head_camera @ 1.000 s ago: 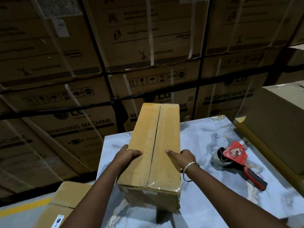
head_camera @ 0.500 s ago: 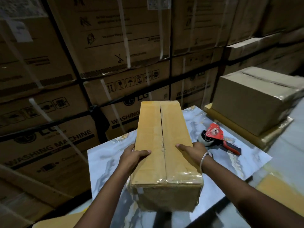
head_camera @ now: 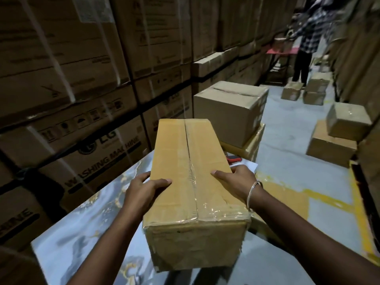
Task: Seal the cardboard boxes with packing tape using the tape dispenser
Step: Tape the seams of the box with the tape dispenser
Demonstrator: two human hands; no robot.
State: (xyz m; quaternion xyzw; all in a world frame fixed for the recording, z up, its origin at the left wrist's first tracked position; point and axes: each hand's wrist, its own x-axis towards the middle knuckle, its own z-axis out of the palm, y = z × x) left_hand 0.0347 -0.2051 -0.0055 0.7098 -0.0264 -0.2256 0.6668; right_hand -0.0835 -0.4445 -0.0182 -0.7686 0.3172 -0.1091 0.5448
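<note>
Long narrow cardboard box [head_camera: 191,175] is held w/ both hands, near end toward the person, lengthwise away, over the marbled table [head_camera: 82,219]; can't tell if its base touches the top or is just clear of it. Left hand [head_camera: 144,189] grips the left top edge, thumb lying on the top face, fingers down the side wall. Right hand [head_camera: 236,183], bangle on wrist, grips the right edge the same way, thumb on top. Clear tape runs along the centre seam and wraps over the near end, so this one looks sealed already. Tape dispenser [head_camera: 234,159] is mostly hidden behind the box; only its red/black handle shows on the table's far side, near the right hand. Handling, as a guess: stiff board w/ firm corners, prob. light-to-moderate since it's managed by edge grips alone. Glossy tape will be slick, so keep fingers on bare cardboard at the long sides, approx mid-length for balance; long shape will swing if held only at one end. Bigger brown box [head_camera: 230,112] sits beyond, on a yellow carton.
</note>
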